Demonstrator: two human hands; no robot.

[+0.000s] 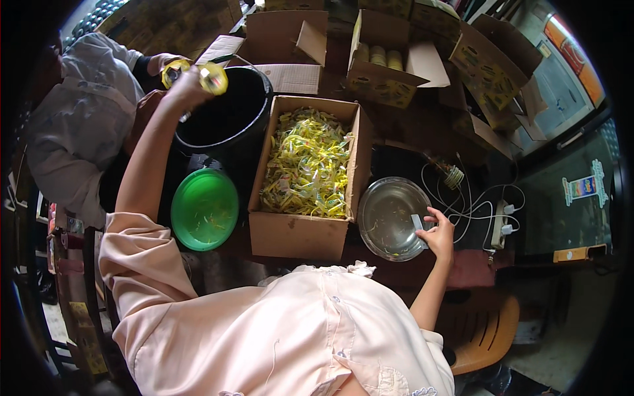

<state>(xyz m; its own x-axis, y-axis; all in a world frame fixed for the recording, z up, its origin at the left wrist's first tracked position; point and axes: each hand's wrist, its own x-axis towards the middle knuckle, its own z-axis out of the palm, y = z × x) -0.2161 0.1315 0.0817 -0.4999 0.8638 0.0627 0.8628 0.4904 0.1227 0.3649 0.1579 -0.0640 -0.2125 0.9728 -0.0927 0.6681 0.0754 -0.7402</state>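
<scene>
- A co-worker in a pale grey top [79,125] is sitting or standing at the far left, holding a hand [157,64] close against the yellow-rimmed pieces.
- The person's left hand [188,89], blurred, is gripping a round, yellow-rimmed, shiny container [214,79] above the left part of the bucket's mouth; a second yellow ring is showing behind the knuckles, and whether it belongs to the same container, one cannot tell.
- A round green plastic basin [205,210] is lying below, with a few yellowish bits inside.
- A large black bucket [259,125] is standing behind the basin.
- An open brown cardboard box [297,235] is standing in the middle, holding a heap of small yellow-and-white wrapped pieces [307,165].
- A round, shiny, shallow bowl [386,211] is resting just beside the box, a few yellow bits in it.
- The right hand [439,234] is pinching a small, pale, flat piece [417,223] over the bowl's right rim.
- White cables [462,198] are looping farther right, running to a white power strip [498,228].
</scene>
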